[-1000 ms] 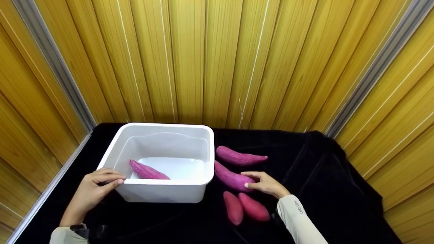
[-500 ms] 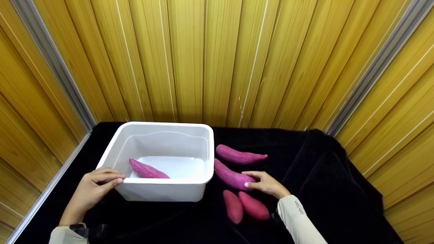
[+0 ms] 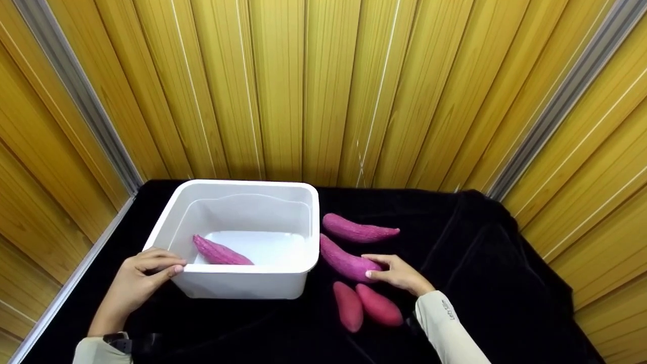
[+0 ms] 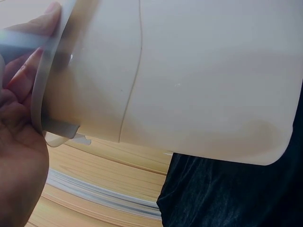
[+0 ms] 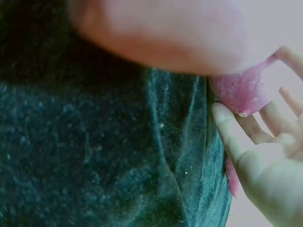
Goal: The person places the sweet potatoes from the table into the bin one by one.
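My left hand [image 3: 144, 275] pinches the near left corner of the white plastic tub's rim [image 3: 242, 269]; the left wrist view shows the fingers curled over the rim and the tub's outer wall [image 4: 213, 85]. One purple sweet potato [image 3: 222, 252] lies inside the tub. Right of the tub, my right hand [image 3: 397, 273] grips the near end of a second purple sweet potato [image 3: 346, 260], its thumb on the near side. In the right wrist view that sweet potato's end [image 5: 241, 92] sits between thumb and fingers. A third purple sweet potato [image 3: 356, 230] lies just behind it.
Two smaller red sweet potatoes [image 3: 349, 306] lie side by side nearer me, close to my right hand. Black cloth [image 3: 485, 283] covers the table. Yellow wood-pattern panels [image 3: 328, 91] stand behind and at both sides.
Both hands keep their holds, and the tub and sweet potatoes stay in place. The whole scene shifts slightly upward in the head view.
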Motion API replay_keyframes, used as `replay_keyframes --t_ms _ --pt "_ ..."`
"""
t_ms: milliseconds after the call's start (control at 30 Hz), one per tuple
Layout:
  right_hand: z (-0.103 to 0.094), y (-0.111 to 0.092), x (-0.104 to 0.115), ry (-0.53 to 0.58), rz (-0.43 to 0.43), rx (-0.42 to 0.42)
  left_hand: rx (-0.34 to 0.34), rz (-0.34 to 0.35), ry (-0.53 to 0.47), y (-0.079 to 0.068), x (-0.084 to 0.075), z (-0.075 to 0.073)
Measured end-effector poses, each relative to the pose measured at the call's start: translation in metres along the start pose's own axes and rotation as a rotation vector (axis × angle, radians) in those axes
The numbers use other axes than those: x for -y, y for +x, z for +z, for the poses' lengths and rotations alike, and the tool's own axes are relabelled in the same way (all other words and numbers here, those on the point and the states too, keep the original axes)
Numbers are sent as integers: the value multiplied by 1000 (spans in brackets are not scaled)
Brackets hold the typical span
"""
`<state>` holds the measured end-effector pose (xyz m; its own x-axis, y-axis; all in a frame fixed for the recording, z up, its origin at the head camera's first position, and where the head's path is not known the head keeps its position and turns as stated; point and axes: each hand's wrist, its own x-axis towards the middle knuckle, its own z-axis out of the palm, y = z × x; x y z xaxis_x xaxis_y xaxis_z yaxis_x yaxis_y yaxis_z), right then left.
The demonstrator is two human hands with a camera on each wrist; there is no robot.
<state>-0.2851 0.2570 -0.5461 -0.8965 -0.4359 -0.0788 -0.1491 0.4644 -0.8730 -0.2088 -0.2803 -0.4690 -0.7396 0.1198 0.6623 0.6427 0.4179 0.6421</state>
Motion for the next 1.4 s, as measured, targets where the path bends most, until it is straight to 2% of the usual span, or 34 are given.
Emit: replay_keyframes --t_ms 367,1100,1233,1333,1400 --pt "2 -2 4 -46 -23 -13 5 -4 -14 0 -1 -1" --pt "-2 -1 7 -54 -29 -34 -4 -12 -14 0 0 -1" --pt "-1 -9 27 -62 -23 -31 -4 -4 -16 0 0 -1" --pt "-2 -10 27 -65 -22 -27 -4 0 -23 1 0 -1" --pt "-2 -8 19 -62 -22 -28 -3 -2 -24 0 1 -1"
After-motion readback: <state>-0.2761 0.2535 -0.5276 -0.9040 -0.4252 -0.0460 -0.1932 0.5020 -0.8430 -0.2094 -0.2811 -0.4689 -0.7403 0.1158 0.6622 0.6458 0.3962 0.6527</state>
